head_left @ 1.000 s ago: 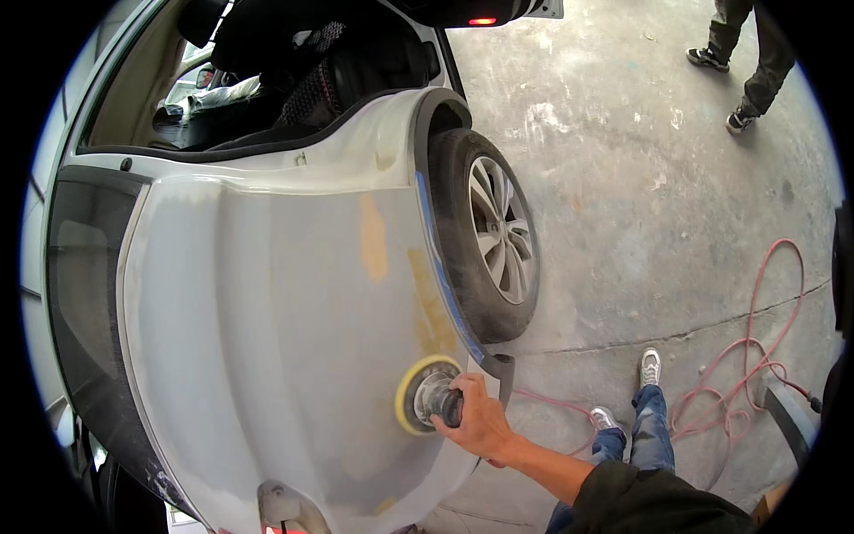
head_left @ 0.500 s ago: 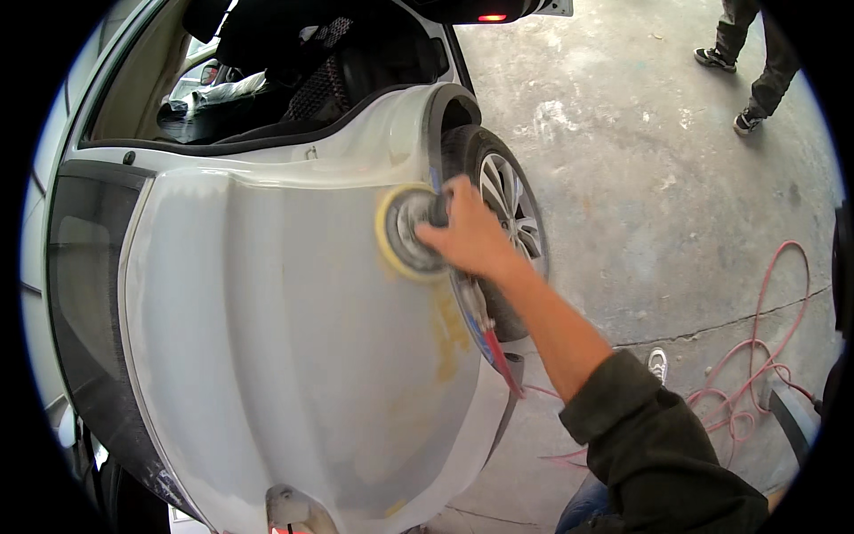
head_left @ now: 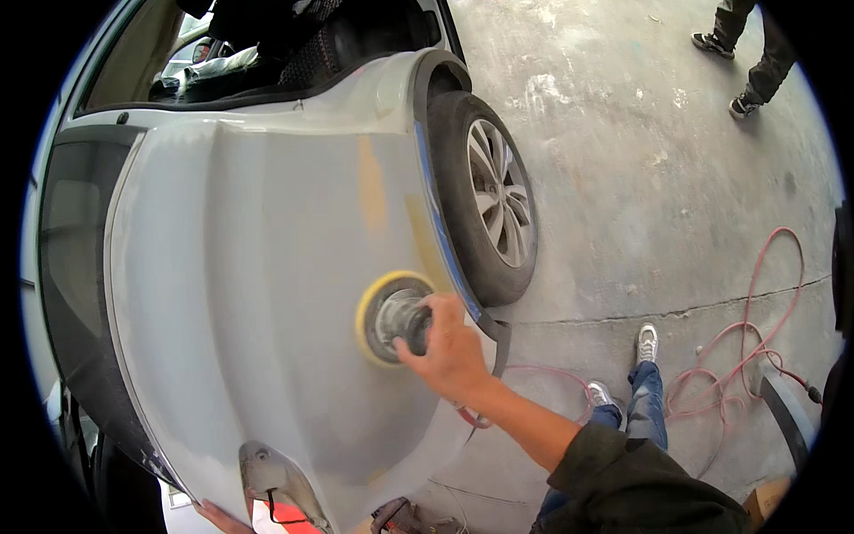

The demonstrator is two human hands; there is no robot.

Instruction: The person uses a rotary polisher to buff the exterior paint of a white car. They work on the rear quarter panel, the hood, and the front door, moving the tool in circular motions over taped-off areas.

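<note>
My right hand is wrapped round a round sander with a yellow-edged pad. Its pad lies against the grey-primed rear side panel of a car, below the wheel arch. A red hose shows below my wrist. My left hand is only partly in view at the lower left edge, its fingers stretched flat against the car's rear edge by the tail-light opening. Tan patches mark the panel, and blue tape lines the arch.
A tyre and silver wheel sit in the arch. Coiled pink hose lies on the concrete floor at the right. Another person's legs stand at the far right. My shoes are beside the car.
My right hand has moved the sander from beside the wheel arch toward me, down the panel, uncovering tan patches. The view has shifted, and my left hand now shows at the lower left.
</note>
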